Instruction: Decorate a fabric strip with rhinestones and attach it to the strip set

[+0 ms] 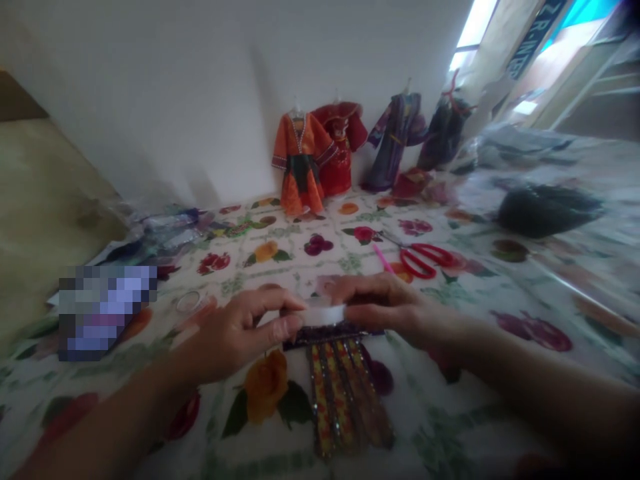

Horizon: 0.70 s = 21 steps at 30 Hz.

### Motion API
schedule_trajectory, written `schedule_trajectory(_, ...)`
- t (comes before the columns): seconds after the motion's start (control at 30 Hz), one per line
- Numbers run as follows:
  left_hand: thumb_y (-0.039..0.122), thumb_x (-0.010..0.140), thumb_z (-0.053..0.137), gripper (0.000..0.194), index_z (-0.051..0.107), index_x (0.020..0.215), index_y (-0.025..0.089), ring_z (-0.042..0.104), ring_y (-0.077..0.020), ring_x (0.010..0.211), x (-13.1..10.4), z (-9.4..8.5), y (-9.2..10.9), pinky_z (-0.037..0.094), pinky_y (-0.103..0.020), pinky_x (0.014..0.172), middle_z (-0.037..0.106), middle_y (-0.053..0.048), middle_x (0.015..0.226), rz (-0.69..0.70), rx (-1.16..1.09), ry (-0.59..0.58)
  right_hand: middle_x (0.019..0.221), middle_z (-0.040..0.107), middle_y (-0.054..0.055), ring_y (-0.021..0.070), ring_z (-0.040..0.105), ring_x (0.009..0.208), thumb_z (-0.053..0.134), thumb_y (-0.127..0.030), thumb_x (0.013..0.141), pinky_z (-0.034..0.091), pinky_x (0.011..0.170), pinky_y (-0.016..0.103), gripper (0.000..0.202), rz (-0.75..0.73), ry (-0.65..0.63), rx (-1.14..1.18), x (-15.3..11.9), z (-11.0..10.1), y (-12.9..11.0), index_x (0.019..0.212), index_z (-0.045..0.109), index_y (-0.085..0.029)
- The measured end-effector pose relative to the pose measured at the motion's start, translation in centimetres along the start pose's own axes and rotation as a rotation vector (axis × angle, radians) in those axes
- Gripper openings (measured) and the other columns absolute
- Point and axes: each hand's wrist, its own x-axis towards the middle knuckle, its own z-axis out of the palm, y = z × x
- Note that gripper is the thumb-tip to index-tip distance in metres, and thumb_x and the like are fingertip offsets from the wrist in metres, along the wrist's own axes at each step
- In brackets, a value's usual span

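Between my two hands is a short white band [325, 315], which looks like a roll of tape. My left hand [257, 323] pinches its left end with thumb and fingertips. At the other end, my right hand [387, 308] grips it with curled fingers. Just beneath lies a dark sequined strip [330, 335], partly covered by the band and my fingers. Several yellow and red patterned fabric strips [340, 393] with glittering edges hang from it toward me, flat on the floral tablecloth [200, 440].
Red-handled scissors [423, 260] and a pink stick [383, 259] lie beyond my right hand. Doll-sized dresses [303, 160] stand along the white wall. A clear ring [191, 302] and a blurred-out object [105, 313] are at left; a dark bundle in plastic [545, 210] is at right.
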Motion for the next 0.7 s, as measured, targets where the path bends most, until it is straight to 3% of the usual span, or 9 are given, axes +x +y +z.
schedule_trajectory(0.17,0.033,0.098,0.051,0.018,0.065,0.103,0.024,0.06,-0.0207,0.094,0.1,1.3,1.2,0.043,-0.034,0.088,0.067,-0.002,0.096,0.076,0.226,0.063,0.08,0.056,0.0,0.0114,0.047,0.067,0.062,-0.037,0.092,0.038,0.059,0.025,0.02,-0.086,0.004,-0.145,-0.1,0.8,-0.5,0.093,0.066,-0.017)
schedule_trajectory(0.37,0.029,0.096,0.052,0.016,0.061,0.109,0.024,0.062,-0.019,0.094,0.0,2.5,1.6,0.047,-0.029,0.08,0.064,-0.003,0.105,0.077,0.275,0.166,0.077,0.053,-0.001,0.0085,0.045,0.062,0.066,-0.037,0.088,0.035,0.053,0.021,0.022,-0.177,0.086,-0.232,0.4,1.7,0.8,0.086,0.062,-0.016)
schedule_trajectory(0.53,0.03,0.096,0.053,0.015,0.06,0.109,0.024,0.062,-0.0196,0.091,0.1,3.0,1.3,0.049,-0.03,0.078,0.065,-0.004,0.104,0.054,0.283,0.184,0.076,0.051,-0.002,0.0082,0.044,0.061,0.066,-0.037,0.088,0.034,0.052,0.021,0.022,-0.211,0.1,-0.258,0.6,1.8,1.3,0.083,0.061,-0.016)
schedule_trajectory(0.7,0.031,0.097,0.052,0.015,0.058,0.11,0.025,0.062,-0.0206,0.096,0.1,3.4,0.8,0.048,-0.033,0.084,0.064,-0.003,0.103,0.088,0.332,0.213,0.074,0.051,-0.002,0.009,0.045,0.063,0.066,-0.035,0.087,0.035,0.054,0.022,0.021,-0.203,0.128,-0.286,0.6,1.9,1.2,0.079,0.058,-0.017)
